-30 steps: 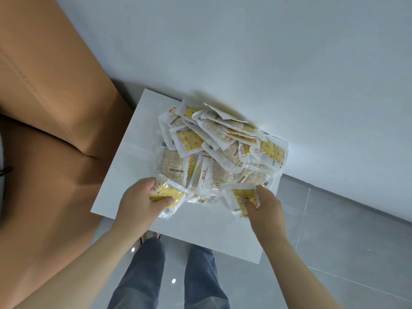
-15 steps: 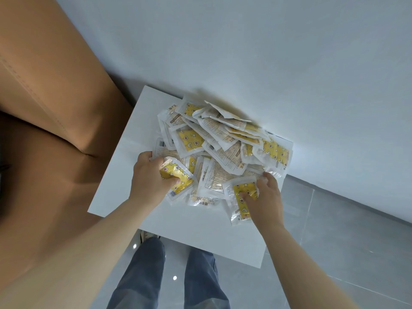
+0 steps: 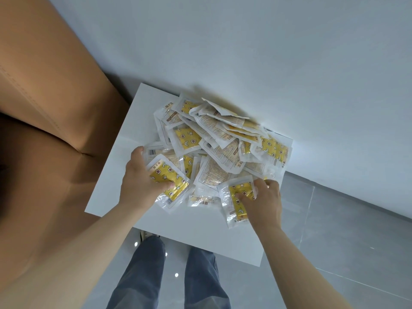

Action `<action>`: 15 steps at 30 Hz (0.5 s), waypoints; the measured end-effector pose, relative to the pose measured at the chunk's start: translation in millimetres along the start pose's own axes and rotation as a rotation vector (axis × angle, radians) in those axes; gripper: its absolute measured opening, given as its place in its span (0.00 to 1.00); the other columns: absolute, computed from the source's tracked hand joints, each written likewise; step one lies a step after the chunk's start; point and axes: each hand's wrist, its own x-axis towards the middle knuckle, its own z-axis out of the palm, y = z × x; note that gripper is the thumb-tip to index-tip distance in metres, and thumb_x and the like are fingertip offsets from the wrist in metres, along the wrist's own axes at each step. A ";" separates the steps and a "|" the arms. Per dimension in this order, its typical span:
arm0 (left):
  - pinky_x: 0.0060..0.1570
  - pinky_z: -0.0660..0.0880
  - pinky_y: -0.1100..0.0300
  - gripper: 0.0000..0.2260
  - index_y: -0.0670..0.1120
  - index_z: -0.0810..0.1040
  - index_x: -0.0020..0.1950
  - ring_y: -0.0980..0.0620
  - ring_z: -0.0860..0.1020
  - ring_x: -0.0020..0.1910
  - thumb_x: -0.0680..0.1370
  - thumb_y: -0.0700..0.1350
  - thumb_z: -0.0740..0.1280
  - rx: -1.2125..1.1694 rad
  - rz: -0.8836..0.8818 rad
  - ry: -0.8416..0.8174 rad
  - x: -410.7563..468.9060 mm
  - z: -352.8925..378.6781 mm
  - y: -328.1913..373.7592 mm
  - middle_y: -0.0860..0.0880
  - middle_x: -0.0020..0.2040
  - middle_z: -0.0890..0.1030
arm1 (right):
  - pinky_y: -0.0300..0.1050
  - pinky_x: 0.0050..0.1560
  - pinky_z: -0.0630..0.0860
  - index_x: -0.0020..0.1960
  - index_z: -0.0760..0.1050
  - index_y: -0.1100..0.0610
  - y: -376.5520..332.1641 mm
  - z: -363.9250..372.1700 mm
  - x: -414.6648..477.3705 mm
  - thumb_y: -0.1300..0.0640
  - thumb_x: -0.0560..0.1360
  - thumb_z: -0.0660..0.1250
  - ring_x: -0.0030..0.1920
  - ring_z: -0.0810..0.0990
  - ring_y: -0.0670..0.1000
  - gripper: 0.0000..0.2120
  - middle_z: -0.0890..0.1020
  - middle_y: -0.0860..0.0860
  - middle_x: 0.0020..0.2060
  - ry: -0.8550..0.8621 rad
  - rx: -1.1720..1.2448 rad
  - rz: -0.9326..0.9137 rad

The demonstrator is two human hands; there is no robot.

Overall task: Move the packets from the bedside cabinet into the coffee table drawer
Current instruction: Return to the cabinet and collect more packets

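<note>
A loose heap of flat, crinkly packets (image 3: 223,148), clear-edged plastic with yellow star-printed faces or pale printed backs, lies on the smooth white top of the bedside cabinet (image 3: 116,175). The left hand (image 3: 140,181) grips a yellow packet (image 3: 172,182) at the heap's near-left edge, thumb on top. The right hand (image 3: 264,204) curls its fingers round a second packet (image 3: 236,197) at the near-right edge.

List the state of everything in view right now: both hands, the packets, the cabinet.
left hand, grips a yellow packet, thumb on top.
left packet, held at the pile's near left edge.
right hand, pinches another yellow packet.
right packet, held at the pile's near right edge.
pile of packets, heaped loose against the wall.
bedside cabinet, white top bears the pile.
</note>
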 end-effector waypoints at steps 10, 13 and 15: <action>0.34 0.71 0.70 0.42 0.49 0.61 0.68 0.51 0.76 0.48 0.61 0.44 0.82 -0.113 -0.132 -0.056 -11.1 3.0 -7.8 0.50 0.55 0.75 | 0.53 0.60 0.72 0.76 0.54 0.54 -12.3 20.1 -26.1 0.49 0.66 0.78 0.66 0.66 0.57 0.47 0.64 0.54 0.67 0.031 0.114 0.137; 0.33 0.69 0.70 0.40 0.46 0.62 0.66 0.50 0.75 0.48 0.61 0.43 0.81 -0.097 -0.154 -0.075 -9.7 -0.1 -9.4 0.49 0.54 0.74 | 0.50 0.48 0.77 0.76 0.53 0.51 -17.4 16.6 -26.9 0.52 0.65 0.79 0.55 0.77 0.56 0.49 0.70 0.52 0.61 -0.041 0.210 0.187; 0.33 0.69 0.69 0.39 0.46 0.62 0.65 0.50 0.74 0.48 0.61 0.44 0.81 -0.081 -0.158 -0.100 -10.2 -2.1 -10.6 0.49 0.54 0.74 | 0.42 0.36 0.76 0.73 0.58 0.51 -20.2 16.0 -30.4 0.56 0.66 0.78 0.44 0.80 0.50 0.42 0.77 0.48 0.52 -0.108 0.341 0.238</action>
